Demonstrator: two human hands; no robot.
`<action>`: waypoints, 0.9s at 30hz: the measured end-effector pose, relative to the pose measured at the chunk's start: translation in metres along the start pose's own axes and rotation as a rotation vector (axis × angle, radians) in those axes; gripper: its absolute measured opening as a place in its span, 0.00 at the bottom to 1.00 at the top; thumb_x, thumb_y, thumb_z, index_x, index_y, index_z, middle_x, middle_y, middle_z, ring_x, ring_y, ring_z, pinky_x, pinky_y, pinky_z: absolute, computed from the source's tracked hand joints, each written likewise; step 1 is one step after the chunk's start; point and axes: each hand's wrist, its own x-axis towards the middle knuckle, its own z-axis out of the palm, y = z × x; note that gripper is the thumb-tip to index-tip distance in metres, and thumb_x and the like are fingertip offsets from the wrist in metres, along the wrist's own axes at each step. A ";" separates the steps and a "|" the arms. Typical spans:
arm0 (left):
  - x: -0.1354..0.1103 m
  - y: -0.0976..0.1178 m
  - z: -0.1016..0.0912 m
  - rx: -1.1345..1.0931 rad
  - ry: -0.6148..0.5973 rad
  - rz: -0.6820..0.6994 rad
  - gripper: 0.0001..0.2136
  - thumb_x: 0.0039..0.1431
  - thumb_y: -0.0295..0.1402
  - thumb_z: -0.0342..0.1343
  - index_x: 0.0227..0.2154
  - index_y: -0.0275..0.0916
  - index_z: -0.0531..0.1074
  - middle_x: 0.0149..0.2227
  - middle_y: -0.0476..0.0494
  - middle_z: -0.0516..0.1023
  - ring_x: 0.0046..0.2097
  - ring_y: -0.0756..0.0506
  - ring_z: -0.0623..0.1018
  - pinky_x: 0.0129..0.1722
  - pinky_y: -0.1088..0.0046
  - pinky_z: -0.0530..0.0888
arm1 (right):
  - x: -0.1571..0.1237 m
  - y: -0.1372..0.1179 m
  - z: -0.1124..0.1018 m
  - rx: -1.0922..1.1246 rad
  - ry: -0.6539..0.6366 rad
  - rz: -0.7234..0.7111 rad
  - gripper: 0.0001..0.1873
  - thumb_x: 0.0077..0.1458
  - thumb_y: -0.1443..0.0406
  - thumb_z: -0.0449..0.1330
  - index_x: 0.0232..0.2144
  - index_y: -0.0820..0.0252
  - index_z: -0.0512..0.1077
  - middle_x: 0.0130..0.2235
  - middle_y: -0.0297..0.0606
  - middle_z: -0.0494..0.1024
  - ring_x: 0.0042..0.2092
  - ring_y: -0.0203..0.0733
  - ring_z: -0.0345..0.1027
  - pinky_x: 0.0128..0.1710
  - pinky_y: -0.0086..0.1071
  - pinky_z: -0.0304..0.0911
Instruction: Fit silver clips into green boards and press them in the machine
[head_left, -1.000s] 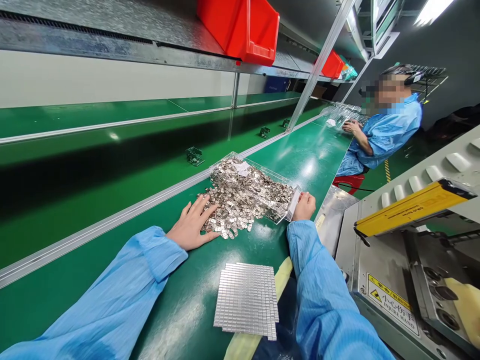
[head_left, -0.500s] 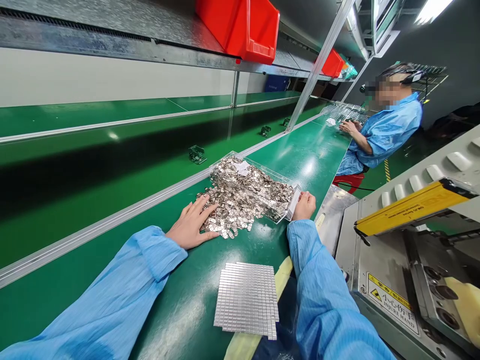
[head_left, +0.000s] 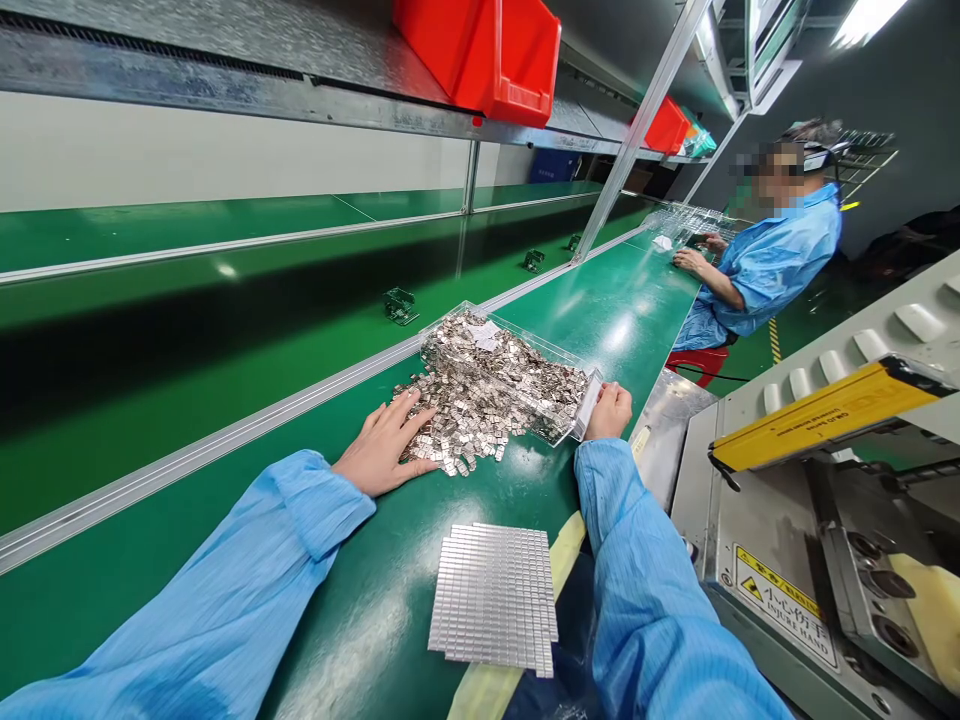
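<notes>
clear plastic tray [head_left: 517,338] heaped with metal pieces [head_left: 480,390], right hand [head_left: 609,412] on its end

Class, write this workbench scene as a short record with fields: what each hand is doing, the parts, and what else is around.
left hand: the left hand lies spread on small silver metal pieces that spill from a clear plastic tray
right hand: the right hand rests at the tray's near end
laid-out parts: a flat grid of metal pieces on the green bench
nearby: a seated co-worker in blue; a machine labelled "INJURE HAND"; red bins overhead
</notes>
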 end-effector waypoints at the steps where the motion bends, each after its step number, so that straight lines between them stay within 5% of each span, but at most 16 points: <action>1: 0.000 0.000 0.000 0.001 0.003 0.000 0.37 0.56 0.58 0.44 0.64 0.47 0.48 0.69 0.39 0.41 0.68 0.34 0.44 0.63 0.47 0.49 | 0.000 0.000 0.000 0.000 0.001 0.002 0.16 0.56 0.51 0.49 0.28 0.57 0.63 0.26 0.33 0.70 0.30 0.40 0.64 0.33 0.33 0.60; 27: 0.001 0.002 0.000 0.010 0.020 -0.010 0.36 0.56 0.58 0.43 0.63 0.46 0.51 0.68 0.39 0.44 0.68 0.34 0.46 0.63 0.48 0.50 | -0.002 -0.009 0.001 -0.001 0.025 0.027 0.11 0.57 0.59 0.50 0.27 0.58 0.63 0.25 0.32 0.69 0.28 0.39 0.64 0.33 0.33 0.61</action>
